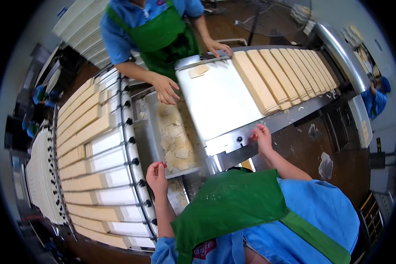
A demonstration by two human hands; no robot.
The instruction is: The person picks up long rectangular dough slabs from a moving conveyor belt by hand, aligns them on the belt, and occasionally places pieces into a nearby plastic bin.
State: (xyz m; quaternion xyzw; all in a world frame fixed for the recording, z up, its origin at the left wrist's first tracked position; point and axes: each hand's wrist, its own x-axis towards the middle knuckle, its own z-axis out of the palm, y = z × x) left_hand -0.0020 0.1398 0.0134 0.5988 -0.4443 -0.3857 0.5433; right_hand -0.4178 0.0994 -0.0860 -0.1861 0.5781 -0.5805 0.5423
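My left hand is raised beside the grey bin, fingers curled in with nothing visible in them. Broken flat beige pieces lie in that bin. My right hand is by the near metal edge of the conveyor, close to a black knob; its fingers are loosely bent, with nothing seen between them. On the white conveyor belt, stacks of long beige wafer-like strips stand in a row toward the right. A loose broken piece lies at the belt's far left.
Across the conveyor stands a co-worker in a green apron, one hand over the bin, the other at the belt's far edge. At left, a slatted rack carries more beige strips. A fan stands behind.
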